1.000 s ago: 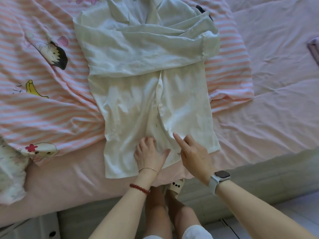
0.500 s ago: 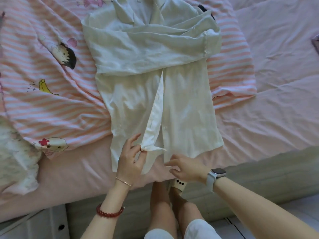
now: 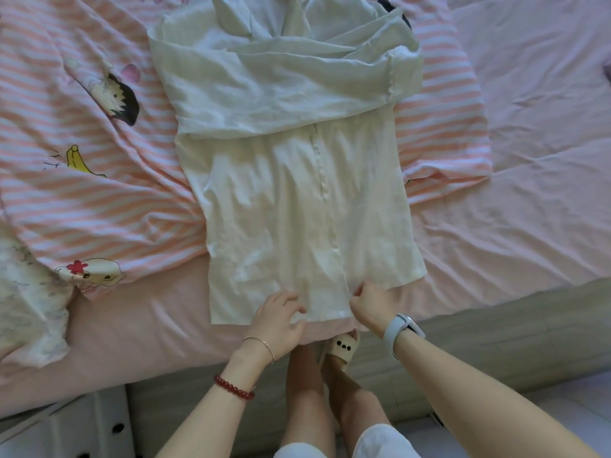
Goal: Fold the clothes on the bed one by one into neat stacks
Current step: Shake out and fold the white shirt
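Left hand [image 3: 277,320]: fingers loosely spread, resting flat on the shirt [image 3: 297,206] hem at 6 o'clock. Right hand [image 3: 370,304]: fingers curled, pinching the hem edge beside the button strip, just toward 3 o'clock of the left. The white shirt lay flat at centre, sleeves folded across its chest toward 12 o'clock, partly over a striped cartoon blanket [image 3: 82,193] at 9 o'clock, pink sheet [image 3: 529,176] at 3 o'clock.

The pink-sheeted bed [image 3: 515,206] carries a striped cartoon quilt [image 3: 99,200], the white shirt [image 3: 297,209] spread across both.
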### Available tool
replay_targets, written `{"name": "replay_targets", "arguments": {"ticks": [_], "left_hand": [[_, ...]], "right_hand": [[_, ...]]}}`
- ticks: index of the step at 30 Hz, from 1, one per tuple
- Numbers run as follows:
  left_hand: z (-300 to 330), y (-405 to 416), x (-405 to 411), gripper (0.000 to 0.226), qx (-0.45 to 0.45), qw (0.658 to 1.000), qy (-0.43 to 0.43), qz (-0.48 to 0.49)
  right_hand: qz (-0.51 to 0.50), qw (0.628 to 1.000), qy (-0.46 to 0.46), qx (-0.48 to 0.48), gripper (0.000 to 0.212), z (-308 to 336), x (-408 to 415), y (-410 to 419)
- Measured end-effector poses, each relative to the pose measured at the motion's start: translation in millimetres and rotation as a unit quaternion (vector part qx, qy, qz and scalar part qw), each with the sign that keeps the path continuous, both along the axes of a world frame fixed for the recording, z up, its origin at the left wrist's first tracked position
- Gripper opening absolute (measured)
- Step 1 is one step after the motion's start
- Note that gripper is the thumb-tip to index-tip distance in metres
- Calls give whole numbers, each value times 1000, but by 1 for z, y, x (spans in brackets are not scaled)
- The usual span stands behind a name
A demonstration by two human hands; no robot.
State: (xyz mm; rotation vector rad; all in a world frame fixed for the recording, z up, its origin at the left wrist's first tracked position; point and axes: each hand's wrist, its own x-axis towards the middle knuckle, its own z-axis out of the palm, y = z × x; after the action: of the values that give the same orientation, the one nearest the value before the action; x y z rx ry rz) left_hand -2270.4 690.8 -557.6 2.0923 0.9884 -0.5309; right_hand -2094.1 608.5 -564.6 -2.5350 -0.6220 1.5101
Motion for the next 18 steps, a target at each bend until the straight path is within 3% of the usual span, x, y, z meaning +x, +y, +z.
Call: {"name": "replay_targets", "arguments": {"ticks": [3,5,8,10,12,13,15,18], "left_hand": [[6,4,-7,26,113,978,-49,166],[8,17,-8,38,192,925,-26,328],[3,49,-16,68,113,835,14,538],[-9,66,-25,66,55,827,39,558],[-18,76,-32,31,37,832,10,554],[-18,78,-34,25,38,830,-22,556],[-15,78,-39,29,50,820,-73,566],[-6,62,-52,25,78,810,-72,576]], "right_hand": [[-104,990,-93,30,8,6,7,-14],[-102,973,-186,91,24,11,22,-18],[-77,961,-241,112,44,9,54,-15],[-117,970,-192,96,50,1,74,-9],[-164,973,-129,101,37,-5,86,-4],[-194,968,-108,113,27,-6,89,-3],[-247,953,-107,137,19,-5,94,-7],[-276,940,-155,131,16,5,97,-26]]}}
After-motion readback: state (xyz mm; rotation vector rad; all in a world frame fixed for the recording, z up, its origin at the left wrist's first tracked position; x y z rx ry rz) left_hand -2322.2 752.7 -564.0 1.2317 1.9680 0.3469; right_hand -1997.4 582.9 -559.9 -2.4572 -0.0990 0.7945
